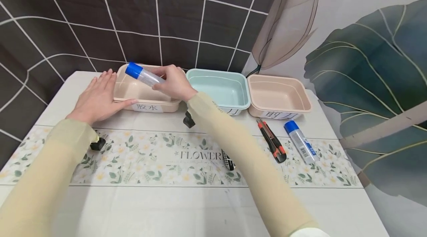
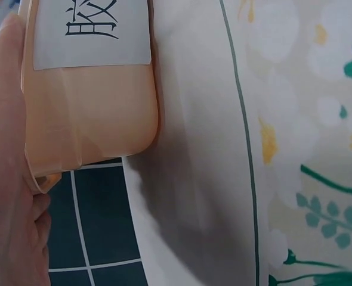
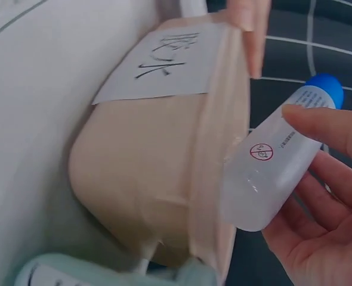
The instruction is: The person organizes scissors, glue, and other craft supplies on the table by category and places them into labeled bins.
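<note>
My right hand [image 1: 175, 83] holds a clear glue bottle [image 1: 149, 77] with a blue cap over the left pink bin [image 1: 151, 107]. In the right wrist view, thumb and fingers grip the bottle [image 3: 268, 170] around its body, its base overlapping the bin's rim. My left hand [image 1: 96, 100] rests at the left end of that bin, fingers extended and thumb along the front rim. A white label with handwritten characters is on the bin's front, seen closely in the left wrist view beside the left hand [image 2: 9, 143].
To the right stand a light-blue bin [image 1: 218, 94] and another pink bin [image 1: 280, 98]. In front lie a red-and-black utility knife [image 1: 272, 142] and a second blue-capped glue bottle [image 1: 301, 143]. A black-and-white patterned item [image 1: 228, 161] is partly hidden by the right forearm.
</note>
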Available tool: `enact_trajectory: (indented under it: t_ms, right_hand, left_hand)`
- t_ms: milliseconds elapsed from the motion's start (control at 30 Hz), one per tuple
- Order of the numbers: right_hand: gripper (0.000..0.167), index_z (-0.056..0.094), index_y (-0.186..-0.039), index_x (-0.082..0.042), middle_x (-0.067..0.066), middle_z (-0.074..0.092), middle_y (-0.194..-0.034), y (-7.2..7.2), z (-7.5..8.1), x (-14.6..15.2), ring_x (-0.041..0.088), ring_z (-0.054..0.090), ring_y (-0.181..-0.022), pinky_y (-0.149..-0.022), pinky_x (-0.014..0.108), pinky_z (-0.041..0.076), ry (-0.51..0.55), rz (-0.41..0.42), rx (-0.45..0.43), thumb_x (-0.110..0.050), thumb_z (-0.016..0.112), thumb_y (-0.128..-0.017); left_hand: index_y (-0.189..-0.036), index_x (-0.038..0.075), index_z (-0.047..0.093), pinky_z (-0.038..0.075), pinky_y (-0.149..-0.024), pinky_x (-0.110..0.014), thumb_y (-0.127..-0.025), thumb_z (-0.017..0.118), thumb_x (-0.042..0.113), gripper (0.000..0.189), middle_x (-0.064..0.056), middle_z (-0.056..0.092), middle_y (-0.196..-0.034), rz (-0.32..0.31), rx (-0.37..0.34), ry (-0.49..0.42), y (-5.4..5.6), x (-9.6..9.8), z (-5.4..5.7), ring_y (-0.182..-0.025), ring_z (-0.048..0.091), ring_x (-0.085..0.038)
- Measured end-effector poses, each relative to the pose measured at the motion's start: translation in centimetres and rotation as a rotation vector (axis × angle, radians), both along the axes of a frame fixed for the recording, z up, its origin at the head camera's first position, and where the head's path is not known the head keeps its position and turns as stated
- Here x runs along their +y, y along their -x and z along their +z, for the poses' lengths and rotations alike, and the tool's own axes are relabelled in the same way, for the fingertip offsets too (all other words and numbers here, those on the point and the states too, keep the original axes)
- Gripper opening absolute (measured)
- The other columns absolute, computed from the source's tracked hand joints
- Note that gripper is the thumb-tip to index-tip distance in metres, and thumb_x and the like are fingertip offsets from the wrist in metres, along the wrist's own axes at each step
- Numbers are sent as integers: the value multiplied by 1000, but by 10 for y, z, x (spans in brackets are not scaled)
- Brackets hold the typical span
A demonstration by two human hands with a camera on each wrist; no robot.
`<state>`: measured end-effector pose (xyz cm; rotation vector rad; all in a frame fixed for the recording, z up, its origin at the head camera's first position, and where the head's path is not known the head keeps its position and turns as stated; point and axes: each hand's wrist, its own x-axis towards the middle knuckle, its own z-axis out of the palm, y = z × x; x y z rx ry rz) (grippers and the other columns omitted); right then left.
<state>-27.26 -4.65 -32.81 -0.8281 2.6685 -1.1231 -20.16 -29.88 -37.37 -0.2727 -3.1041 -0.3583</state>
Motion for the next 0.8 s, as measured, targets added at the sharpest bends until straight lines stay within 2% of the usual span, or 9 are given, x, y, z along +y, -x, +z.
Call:
enact_trajectory:
  t_ms: [200, 400, 533, 667, 800]
  right_hand:
    - [45, 72, -129, -13, -2, 74, -115, 6, -12, -12, 7, 63, -99, -88, 18, 41, -161, -9, 74, -14, 83, -85]
    - [52, 63, -140, -11, 2, 67, -132, 8, -8, -18, 12, 61, -113, -93, 16, 43, -211, -1, 81, -14, 77, -91]
    - [57, 55, -148, -13, 1, 61, -142, 6, 5, -20, 14, 58, -120, -93, 16, 44, -181, 4, 79, -22, 74, -95]
    - [57, 55, -148, -15, -3, 59, -143, -2, 19, -16, 11, 54, -127, -96, 16, 44, -116, -12, 51, -27, 73, -95]
    - [57, 57, -147, -16, -6, 59, -143, -11, 27, -6, 8, 52, -131, -101, 15, 42, -56, -3, 38, -32, 74, -95]
  left_hand:
    - [-157, -12, 0, -8, -122, -51, -94, 44, 75, 116, -32, -2, -164, 7, -11, 7, 1, 1, -1, -152, -3, -43]
    - [-157, -11, 0, -8, -122, -51, -94, 45, 74, 116, -32, -1, -164, 5, -4, -4, 1, 0, -1, -152, -2, -43]
    - [-158, -10, 0, -8, -122, -50, -93, 46, 74, 116, -31, 0, -164, -4, 2, -11, 0, 1, 1, -152, -3, -42]
    - [-157, -11, 1, -7, -122, -51, -94, 47, 74, 116, -33, 1, -163, -8, 5, -10, 0, 1, 2, -152, -2, -43]
    - [-157, -12, 2, -6, -122, -52, -93, 47, 74, 116, -34, 2, -163, -8, 8, -16, -1, 1, 0, -152, 0, -44]
